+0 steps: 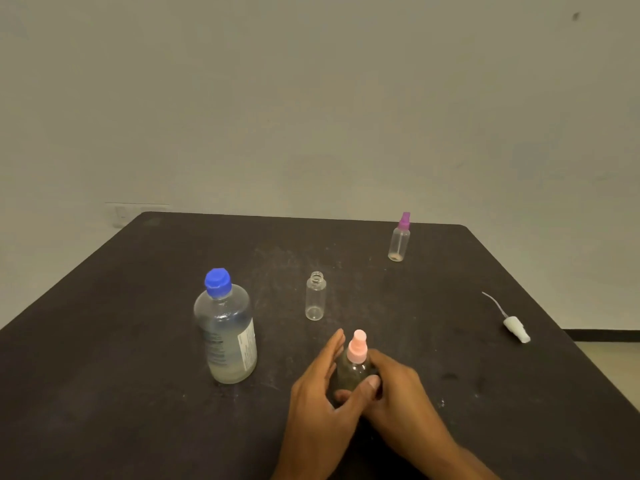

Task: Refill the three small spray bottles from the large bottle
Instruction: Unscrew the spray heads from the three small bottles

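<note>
Near the table's front stands a small clear spray bottle with a pink sprayer. My left hand wraps its left side with the thumb across the body. My right hand holds its right side. The large bottle with a blue cap stands capped to the left, holding cloudy liquid. Behind the pink one stands a small uncapped clear bottle. A small bottle with a purple sprayer stands at the far right. A white sprayer head with its tube lies on the right.
All of it sits on a dark tabletop against a pale wall. The table's right edge runs diagonally past the white sprayer head, with floor beyond.
</note>
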